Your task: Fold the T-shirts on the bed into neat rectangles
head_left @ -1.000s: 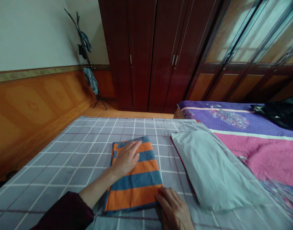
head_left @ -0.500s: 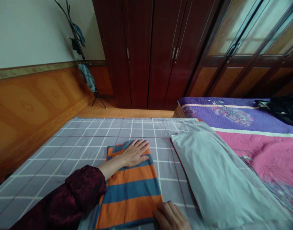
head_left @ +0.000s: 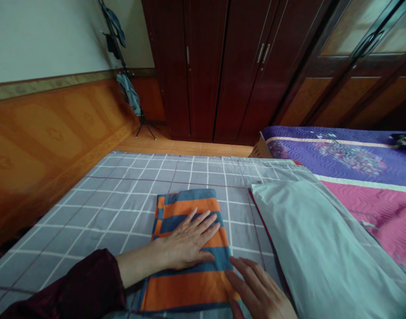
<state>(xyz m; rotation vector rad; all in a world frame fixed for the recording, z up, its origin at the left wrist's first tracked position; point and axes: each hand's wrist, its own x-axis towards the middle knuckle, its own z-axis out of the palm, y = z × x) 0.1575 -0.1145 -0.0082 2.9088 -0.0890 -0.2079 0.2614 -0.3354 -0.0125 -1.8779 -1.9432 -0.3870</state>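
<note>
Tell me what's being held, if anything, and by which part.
Nothing appears gripped: the left hand lies spread on the striped cloth, and the right hand is loosely open at its right edge.

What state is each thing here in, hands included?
Striped cloth, folded.
Left hand, grip open, laid flat on the cloth.
Right hand, grip open, at the cloth's right edge.
Checked sheet, spread out.
Pale pillow, lying flat.
Purple-pink quilt, spread out.
Dark red wardrobe, shut.
Glazed doors, apparently shut.
Coat stand, hung with things.
</note>
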